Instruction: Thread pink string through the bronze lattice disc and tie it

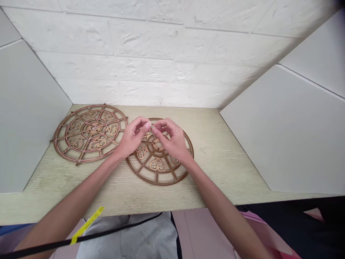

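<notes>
Pale wood-grain tabletop [229, 169] spreads before us, boxed in by plain grey panels [27, 126] at nine and three o'clock. Nearest, at seven o'clock, a black cable with a yellow tag [88, 222] crosses our lap. Our bare forearms run up from there and meet over the middle.

Our left hand [133, 136] and right hand [174, 139] each pinch thumb and forefinger on one tiny pale piece [152, 128], held between the fingertips just above the table. It is too small to identify.

Directly beneath lies a copper-brown round openwork disc [157, 163], flat, with its hub showing between our hands. A second copper-brown openwork disc [90, 133] lies flat at ten o'clock of the first, just apart. Farthest, at twelve o'clock, stands a white brick wall [161, 54].

We judge that so small a piece wants a light, steady pinch, kept low over the hub so a slip stays in sight.
</notes>
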A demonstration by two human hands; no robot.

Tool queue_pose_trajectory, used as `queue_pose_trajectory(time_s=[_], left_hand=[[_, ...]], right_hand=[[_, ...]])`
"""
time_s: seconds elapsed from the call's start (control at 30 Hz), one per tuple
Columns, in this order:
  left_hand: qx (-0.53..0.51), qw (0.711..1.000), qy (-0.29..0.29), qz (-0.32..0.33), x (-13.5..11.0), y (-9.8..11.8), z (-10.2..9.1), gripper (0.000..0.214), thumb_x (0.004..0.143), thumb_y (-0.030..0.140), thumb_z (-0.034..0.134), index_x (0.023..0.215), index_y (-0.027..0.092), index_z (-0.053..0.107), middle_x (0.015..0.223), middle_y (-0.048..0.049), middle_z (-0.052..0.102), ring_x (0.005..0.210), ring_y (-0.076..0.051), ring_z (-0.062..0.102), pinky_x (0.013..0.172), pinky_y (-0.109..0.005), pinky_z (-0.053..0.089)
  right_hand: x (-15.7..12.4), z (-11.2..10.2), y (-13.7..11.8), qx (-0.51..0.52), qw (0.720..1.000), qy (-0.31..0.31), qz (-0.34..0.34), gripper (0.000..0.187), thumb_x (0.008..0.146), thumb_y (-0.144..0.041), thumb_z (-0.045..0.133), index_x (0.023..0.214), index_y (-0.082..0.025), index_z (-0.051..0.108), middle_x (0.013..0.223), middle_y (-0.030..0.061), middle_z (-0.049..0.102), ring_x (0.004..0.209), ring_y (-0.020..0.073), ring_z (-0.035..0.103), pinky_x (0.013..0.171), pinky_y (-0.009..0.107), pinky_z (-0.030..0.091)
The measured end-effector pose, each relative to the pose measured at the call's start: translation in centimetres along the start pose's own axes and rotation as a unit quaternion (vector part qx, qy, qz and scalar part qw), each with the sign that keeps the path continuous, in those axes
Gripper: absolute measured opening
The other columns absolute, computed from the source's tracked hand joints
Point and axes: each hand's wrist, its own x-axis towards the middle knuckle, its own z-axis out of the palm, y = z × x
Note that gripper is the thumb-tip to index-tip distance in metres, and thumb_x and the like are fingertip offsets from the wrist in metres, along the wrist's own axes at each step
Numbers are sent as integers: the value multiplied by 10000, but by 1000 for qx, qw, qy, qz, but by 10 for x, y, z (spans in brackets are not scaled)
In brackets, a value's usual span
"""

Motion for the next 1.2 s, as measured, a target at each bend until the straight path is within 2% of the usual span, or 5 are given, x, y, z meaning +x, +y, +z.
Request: queue_pose_trajectory(time_s=[0.53, 0.73, 0.87, 1.03, 1.2], left_hand=[[-51, 998, -11, -27, -3, 7, 4, 372, 927, 514, 601, 909, 143, 592, 836, -24, 581, 730, -89, 504, 672, -199, 416], [-75, 986, -130, -72, 3, 14, -11, 406, 891, 543, 633, 909, 139, 606, 806, -26, 569, 719, -99, 516, 663, -208, 433], [-44, 976, -196, -86, 5, 14, -19, 460, 918, 595, 553, 804, 149, 553, 691, -7, 486, 623, -97, 446, 564, -214, 365], [-13, 970, -231, -77, 5, 14, -24, 515, 937, 617, 495, 712, 154, 474, 637, 13, 332, 560, -80, 304, 500, -220, 252], [-48, 952, -281, -107, 6, 20, -26, 532, 916, 649, 512, 706, 163, 460, 631, 11, 317, 555, -88, 298, 503, -233, 244]], right_hand=[[-2, 0, 1, 1, 1000, 20, 0, 128, 928, -334, 632, 863, -225, 608, 831, 24, 599, 761, 152, 562, 729, 319, 481], [2, -13, 0, -11, 999, -47, -7, 185, 907, -390, 659, 843, -218, 634, 814, 32, 628, 753, 164, 582, 724, 320, 476], [3, -14, -3, -18, 994, -99, -34, 173, 936, -369, 619, 846, -222, 635, 791, 23, 618, 725, 156, 560, 694, 306, 452], [3, -14, -7, -26, 990, -132, -45, 150, 949, -322, 598, 848, -213, 623, 776, 11, 601, 715, 148, 549, 676, 297, 430], [4, -17, -7, -22, 987, -149, -50, 150, 950, -330, 601, 858, -213, 622, 793, 18, 621, 722, 149, 556, 667, 292, 427]])
